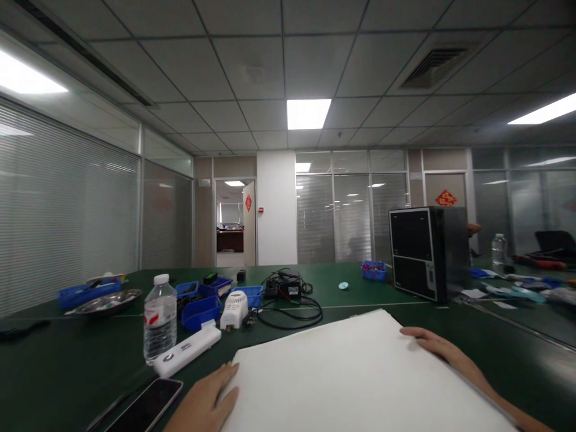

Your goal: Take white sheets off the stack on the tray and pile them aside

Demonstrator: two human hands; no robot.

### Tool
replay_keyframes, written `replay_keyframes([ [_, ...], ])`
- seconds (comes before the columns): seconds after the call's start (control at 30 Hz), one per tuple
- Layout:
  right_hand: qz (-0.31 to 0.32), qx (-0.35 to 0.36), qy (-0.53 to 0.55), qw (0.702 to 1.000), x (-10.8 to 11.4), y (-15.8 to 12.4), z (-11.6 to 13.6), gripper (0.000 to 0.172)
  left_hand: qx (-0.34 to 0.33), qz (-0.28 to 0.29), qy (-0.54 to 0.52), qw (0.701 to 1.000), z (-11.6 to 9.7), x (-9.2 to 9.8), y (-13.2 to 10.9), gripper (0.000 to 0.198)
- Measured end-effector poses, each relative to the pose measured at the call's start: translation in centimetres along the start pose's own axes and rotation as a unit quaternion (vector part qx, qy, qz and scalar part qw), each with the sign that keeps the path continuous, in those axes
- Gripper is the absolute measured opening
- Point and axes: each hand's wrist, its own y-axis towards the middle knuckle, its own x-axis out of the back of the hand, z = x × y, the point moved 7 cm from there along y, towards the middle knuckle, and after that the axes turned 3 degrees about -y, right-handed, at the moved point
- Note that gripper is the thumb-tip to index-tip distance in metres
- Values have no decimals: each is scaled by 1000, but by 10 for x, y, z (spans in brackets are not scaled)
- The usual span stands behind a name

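A large flat white board (324,375) fills the lower middle of the view, tilted slightly, its far right corner the highest. My left hand (204,399) grips its left edge, thumb on the white face and fingers at the rim. On the opposite side my right hand (443,351) holds the right edge, with fingertips over the far part of that side. The board's near end runs out of the picture. Close to my left hand lie a dark-screened phone (146,408) and a white elongated device (189,351).
A water bottle (160,318), blue bins (201,311), a white plug-in unit (234,309) and a black adapter with cables (290,291) stand beyond on the green table (58,375). A metal dish (108,302) is at left, a black computer case (416,252) at right.
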Motion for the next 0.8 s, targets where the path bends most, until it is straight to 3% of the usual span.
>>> replay_keyframes([
  [0.17, 23, -31, -4, 999, 15, 21, -8, 46, -16, 21, -76, 997, 6, 2, 1, 52],
  [0.27, 33, -42, -11, 999, 29, 29, -15, 47, -12, 57, -70, 996, 1, 2, 1, 69],
  [0.33, 40, -47, -14, 998, 36, 32, -18, 48, -18, 65, -73, 995, -6, 1, 1, 70],
  [0.43, 56, -54, -22, 997, 38, 33, -21, 45, -62, 51, -92, 993, -12, -2, 1, 52],
  [0.53, 80, -55, -41, 994, 31, 30, -27, 42, -130, 0, -87, 988, -8, -4, 3, 43],
  [0.67, 108, -63, -91, 988, 27, 22, -44, 43, -144, -11, -22, 989, 1, -9, 8, 44],
  [0.8, 74, -54, -183, 979, 47, 17, -42, 56, -188, -8, 56, 981, -9, -9, 4, 46],
])
